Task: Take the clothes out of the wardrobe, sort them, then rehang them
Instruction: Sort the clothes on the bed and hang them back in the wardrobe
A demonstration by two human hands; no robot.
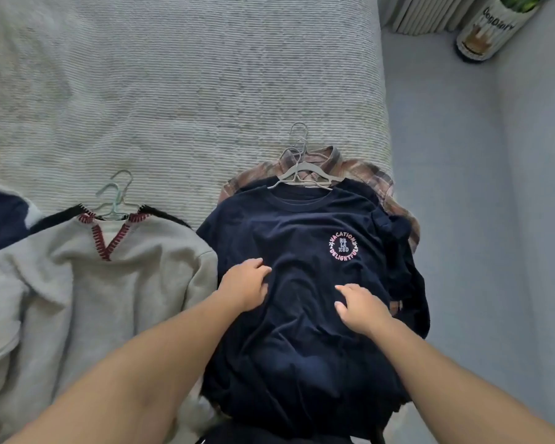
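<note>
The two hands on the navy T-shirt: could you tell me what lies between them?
Only wrinkled navy T-shirt fabric lies between left hand and right hand, per the head view.

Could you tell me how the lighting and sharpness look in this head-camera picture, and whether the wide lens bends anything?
Head view: soft, even daylight, no glare; the navy T-shirt reads dark, so its folds are faint. The left hand and right hand look slightly soft; the printed logo is legible. Wide-angle distortion curves the bed edge and tilts the canister at top right.
</note>
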